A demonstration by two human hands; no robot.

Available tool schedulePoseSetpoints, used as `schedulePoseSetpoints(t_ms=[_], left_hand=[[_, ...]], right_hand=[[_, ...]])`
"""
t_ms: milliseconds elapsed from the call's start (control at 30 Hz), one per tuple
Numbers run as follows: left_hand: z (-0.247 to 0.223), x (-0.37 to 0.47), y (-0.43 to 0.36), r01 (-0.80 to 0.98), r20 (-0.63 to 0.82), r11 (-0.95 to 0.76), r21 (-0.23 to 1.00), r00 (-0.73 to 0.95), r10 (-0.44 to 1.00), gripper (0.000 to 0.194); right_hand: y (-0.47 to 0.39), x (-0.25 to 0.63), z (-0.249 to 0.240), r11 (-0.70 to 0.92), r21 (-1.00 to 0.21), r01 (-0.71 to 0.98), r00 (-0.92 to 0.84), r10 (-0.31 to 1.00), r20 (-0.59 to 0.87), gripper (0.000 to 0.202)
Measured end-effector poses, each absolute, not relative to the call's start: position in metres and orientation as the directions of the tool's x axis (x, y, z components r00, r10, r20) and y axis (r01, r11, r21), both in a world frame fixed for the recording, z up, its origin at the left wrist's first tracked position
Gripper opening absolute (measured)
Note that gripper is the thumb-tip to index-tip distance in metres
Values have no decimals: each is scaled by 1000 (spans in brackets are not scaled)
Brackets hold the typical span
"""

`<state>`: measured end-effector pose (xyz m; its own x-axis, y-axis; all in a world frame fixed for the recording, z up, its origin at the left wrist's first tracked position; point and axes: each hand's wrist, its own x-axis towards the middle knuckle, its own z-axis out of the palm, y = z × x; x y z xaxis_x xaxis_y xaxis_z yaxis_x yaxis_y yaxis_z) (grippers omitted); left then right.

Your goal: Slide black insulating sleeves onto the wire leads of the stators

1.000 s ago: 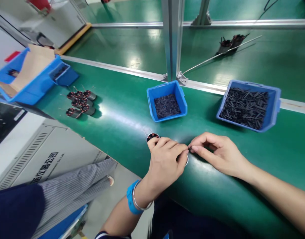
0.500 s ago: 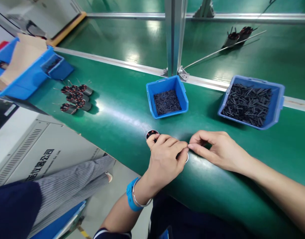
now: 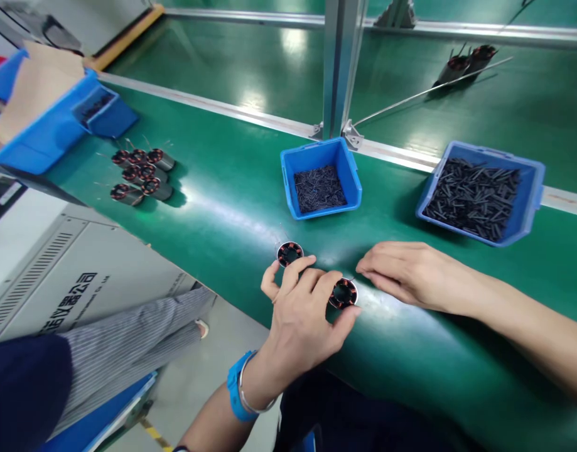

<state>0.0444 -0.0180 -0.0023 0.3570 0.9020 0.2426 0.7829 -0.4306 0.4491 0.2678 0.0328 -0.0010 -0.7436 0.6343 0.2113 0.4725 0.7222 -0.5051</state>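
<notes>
My left hand (image 3: 300,317) has opened and uncovered the near wound core (image 3: 353,292), which now sits between spread thumb and index finger. My right hand's (image 3: 410,273) fingertips pinch together beside its thin wire (image 3: 352,278); I cannot tell whether they grip it.

The left forearm (image 3: 220,417) slants up from the lower edge, and the left hand (image 3: 300,314) is back-up, its fingers spread and bent, the thumb parted from the index finger. The right forearm (image 3: 514,317) comes in from the right, and the right hand (image 3: 401,271) hovers near the left, fingers drawn together, thumb close beneath them.
</notes>
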Motion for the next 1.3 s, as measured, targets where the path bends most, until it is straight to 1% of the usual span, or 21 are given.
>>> schedulePoseSetpoints(t_ms=[100, 167, 267, 333, 433, 600, 733, 833, 900, 967, 1000, 1033, 1067, 1133, 1167, 1200, 1267, 1300], left_hand=[[-4, 42, -19, 770, 239, -432, 471, 360, 902, 27], [-4, 39, -19, 757, 229, -437, 485, 372, 899, 28], [-5, 35, -19, 725, 209, -463, 510, 417, 884, 28], [-6, 33, -19, 708, 193, -465, 532, 433, 881, 33], [-8, 31, -18, 708, 161, -430, 560, 417, 895, 40], [-9, 31, -18, 693, 177, -436, 575, 415, 892, 42], [-9, 31, -19, 682, 175, -432, 589, 415, 893, 40], [-9, 30, -19, 671, 185, -438, 598, 416, 890, 40], [-8, 29, -18, 670, 179, -439, 598, 422, 889, 41], [-8, 29, -16, 681, 159, -436, 589, 431, 888, 40], [-8, 30, -16, 689, 152, -436, 579, 434, 888, 40], [-8, 31, -16, 698, 152, -438, 567, 434, 888, 40], [-8, 33, -16, 706, 156, -441, 554, 432, 888, 40], [-7, 36, -19, 717, 168, -452, 531, 434, 885, 41], [-7, 36, -21, 712, 173, -466, 526, 447, 878, 41], [-6, 35, -24, 701, 184, -483, 526, 460, 868, 42], [-3, 27, -29, 669, 230, -504, 547, 458, 858, 47], [-2, 21, -31, 653, 274, -502, 568, 425, 863, 47]], right_hand=[[38, 268, -3, 718, -532, 448, -770, 613, 178, 23], [40, 266, -6, 714, -556, 427, -774, 606, 185, 23], [39, 260, -14, 718, -593, 366, -755, 601, 262, 19], [37, 254, -20, 726, -607, 323, -742, 593, 314, 17], [34, 247, -26, 732, -612, 298, -745, 579, 330, 18], [32, 248, -28, 684, -657, 317, -734, 616, 286, 19], [25, 252, -28, 650, -712, 266, -751, 603, 270, 16], [13, 257, -25, 592, -756, 280, -714, 654, 248, 25], [8, 261, -17, 512, -798, 317, -695, 698, 172, 35], [13, 263, -4, 465, -821, 332, -733, 675, 86, 42], [19, 262, 4, 471, -814, 340, -749, 659, 68, 43], [29, 259, 12, 490, -792, 364, -745, 663, 68, 42], [43, 255, 19, 516, -751, 412, -715, 694, 84, 40], [76, 240, 29, 523, -619, 586, -569, 809, 145, 36], [94, 230, 30, 508, -529, 680, -514, 845, 151, 34], [111, 219, 29, 489, -430, 759, -482, 866, 133, 30], [141, 197, 21, 462, -253, 850, -465, 884, 51, 22], [151, 188, 15, 459, -215, 862, -464, 885, 33, 19]])
